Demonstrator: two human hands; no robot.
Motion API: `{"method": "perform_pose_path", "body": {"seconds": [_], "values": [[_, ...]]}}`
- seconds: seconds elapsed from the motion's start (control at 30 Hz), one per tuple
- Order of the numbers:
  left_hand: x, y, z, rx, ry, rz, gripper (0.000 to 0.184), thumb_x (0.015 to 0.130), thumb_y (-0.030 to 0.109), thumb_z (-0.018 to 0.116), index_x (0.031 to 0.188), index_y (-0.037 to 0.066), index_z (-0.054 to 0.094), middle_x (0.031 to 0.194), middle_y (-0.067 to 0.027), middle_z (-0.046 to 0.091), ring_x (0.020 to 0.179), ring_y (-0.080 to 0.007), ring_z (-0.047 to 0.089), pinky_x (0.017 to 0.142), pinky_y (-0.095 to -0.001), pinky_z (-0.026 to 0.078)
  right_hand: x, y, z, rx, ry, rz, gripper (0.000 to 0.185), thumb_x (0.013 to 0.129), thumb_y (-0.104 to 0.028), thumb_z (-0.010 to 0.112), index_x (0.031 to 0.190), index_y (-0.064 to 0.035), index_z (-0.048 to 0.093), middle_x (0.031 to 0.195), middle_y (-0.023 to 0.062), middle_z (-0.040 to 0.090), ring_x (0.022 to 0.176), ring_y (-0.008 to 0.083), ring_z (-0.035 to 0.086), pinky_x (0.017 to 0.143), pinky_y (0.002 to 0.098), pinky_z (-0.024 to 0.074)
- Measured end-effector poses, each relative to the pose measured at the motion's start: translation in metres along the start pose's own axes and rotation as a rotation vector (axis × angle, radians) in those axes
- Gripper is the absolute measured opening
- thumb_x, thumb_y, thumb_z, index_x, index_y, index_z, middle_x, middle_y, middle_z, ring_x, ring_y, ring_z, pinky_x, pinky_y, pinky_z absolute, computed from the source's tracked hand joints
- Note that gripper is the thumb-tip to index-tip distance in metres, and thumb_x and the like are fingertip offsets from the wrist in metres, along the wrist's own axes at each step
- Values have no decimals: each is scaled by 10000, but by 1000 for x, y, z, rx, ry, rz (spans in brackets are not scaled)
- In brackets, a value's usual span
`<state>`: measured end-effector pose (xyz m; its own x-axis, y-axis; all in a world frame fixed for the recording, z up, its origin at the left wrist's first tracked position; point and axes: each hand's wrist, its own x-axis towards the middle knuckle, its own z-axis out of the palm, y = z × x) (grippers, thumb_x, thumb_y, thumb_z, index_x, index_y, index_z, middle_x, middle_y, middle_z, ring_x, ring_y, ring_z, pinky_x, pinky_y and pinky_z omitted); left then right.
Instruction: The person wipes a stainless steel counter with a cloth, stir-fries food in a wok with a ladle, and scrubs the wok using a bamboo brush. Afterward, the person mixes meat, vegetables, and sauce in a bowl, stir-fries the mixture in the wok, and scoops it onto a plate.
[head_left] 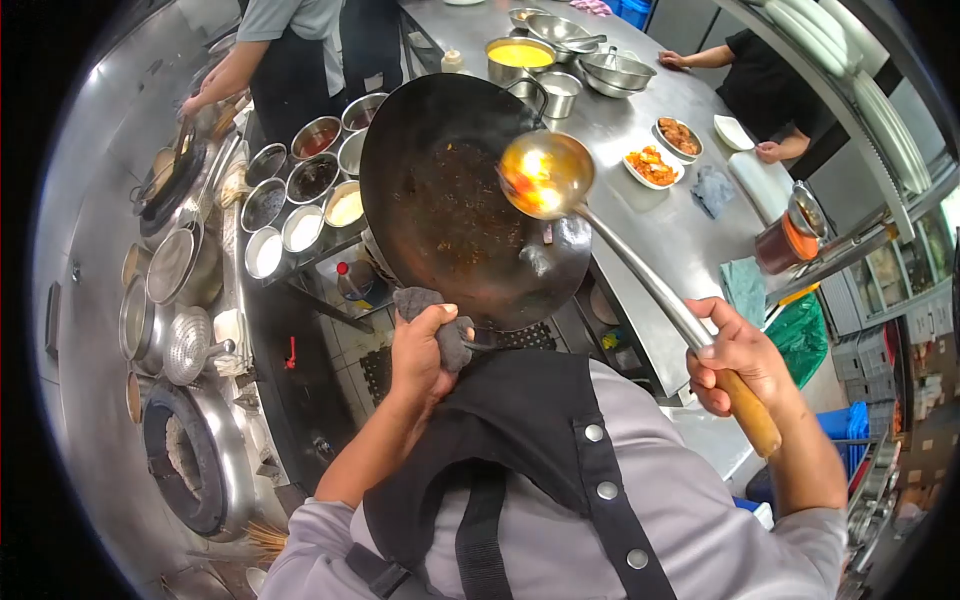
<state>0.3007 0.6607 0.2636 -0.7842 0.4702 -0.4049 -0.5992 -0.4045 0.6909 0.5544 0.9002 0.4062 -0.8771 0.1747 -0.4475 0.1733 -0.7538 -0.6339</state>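
A large dark wok [455,215] is tilted in front of me, its inside stained with oily residue and small scraps. My left hand [425,350] is closed around its near handle through a folded grey cloth [440,325]. In my right hand [735,360] is a long steel ladle [650,275], gripped near its wooden end. The ladle's bowl [547,175] overlaps the wok's right side in view and shines with orange and yellow reflections; whether it touches the wok I cannot tell. Two white dishes of reddish-orange food [652,167] stand on the steel counter beyond the ladle.
Several metal seasoning bowls [313,178] stand left of the wok. A pot of yellow liquid [520,52] and stacked steel bowls [617,70] are at the back. One person [300,50] works at the left stove; another person's hand [770,151] rests at the right counter. A burner ring [185,460] lies lower left.
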Motion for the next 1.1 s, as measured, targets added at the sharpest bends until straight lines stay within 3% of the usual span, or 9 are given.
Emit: {"method": "perform_pose_path", "body": {"seconds": [0.07, 0.27, 0.4, 0.53, 0.67, 0.87, 0.93, 1.0, 1.1], "values": [[1, -1, 0, 17, 4, 24, 287, 821, -51, 609, 1028, 79, 459, 875, -72, 539, 653, -225, 613, 548, -370, 564, 4, -8, 13, -698, 328, 93, 514, 888, -30, 584, 1372, -107, 429, 712, 112, 566, 451, 187, 528, 407, 315, 457], [-5, 0, 16, 41, -30, 98, 319, 813, -50, 624, 1046, 78, 448, 841, -72, 542, 661, -224, 619, 545, -367, 556, 20, -19, 57, -1264, 337, 275, 563, 891, -39, 584, 1394, -4, 333, 716, 91, 576, 549, 202, 618, 513, 368, 548], [0, -5, 20, 115, 6, 190, 248, 814, -37, 614, 1026, 45, 514, 845, -80, 583, 635, -223, 634, 550, -350, 568, 15, -6, 72, -924, 139, 316, 533, 918, -39, 578, 1389, -8, 331, 725, 84, 582, 513, 191, 598, 485, 336, 506], [10, -5, 16, 69, -7, 157, 410, 789, -52, 657, 1085, 83, 406, 886, -86, 550, 652, -223, 611, 546, -372, 555, -1, 5, 73, -569, 41, 314, 535, 907, -8, 589, 1391, -48, 365, 710, 93, 578, 486, 190, 575, 449, 312, 469], [3, -1, 30, 70, 26, 117, 245, 822, -24, 633, 1042, 40, 545, 842, -83, 615, 634, -225, 640, 558, -362, 572, -3, 17, 31, 284, -287, 148, 559, 926, -43, 546, 1456, -120, 385, 703, 142, 515, 422, 189, 477, 371, 294, 380], [13, 4, 34, 7, -47, -143, 116, 838, 40, 631, 934, -3, 582, 802, -109, 622, 669, -249, 637, 593, -354, 559, -15, 8, -39, 462, -490, -260, 616, 979, -65, 504, 1539, -109, 251, 791, 152, 516, 485, 179, 526, 437, 313, 437], [15, 2, 38, -7, -82, -164, 119, 842, 40, 625, 945, 2, 580, 813, -110, 627, 670, -249, 637, 608, -350, 562, -18, -10, -54, 276, -338, -358, 637, 950, -60, 546, 1525, -111, 279, 747, 124, 525, 482, 169, 535, 428, 314, 446], [16, 1, 45, -30, -99, -172, 122, 846, 40, 619, 956, 8, 579, 825, -110, 633, 670, -249, 636, 622, -346, 564, -3, -17, -77, -590, 358, -424, 679, 894, -66, 601, 1512, -95, 322, 690, 87, 545, 490, 172, 559, 438, 320, 449], [22, -3, 61, -74, -63, -119, 238, 864, 49, 607, 1088, 12, 534, 921, -98, 630, 734, -229, 652, 614, -337, 596, 37, -26, -147, -1123, 637, -407, 687, 835, -75, 639, 1480, -85, 403, 673, 80, 581, 514, 177, 598, 464, 339, 462]]}}
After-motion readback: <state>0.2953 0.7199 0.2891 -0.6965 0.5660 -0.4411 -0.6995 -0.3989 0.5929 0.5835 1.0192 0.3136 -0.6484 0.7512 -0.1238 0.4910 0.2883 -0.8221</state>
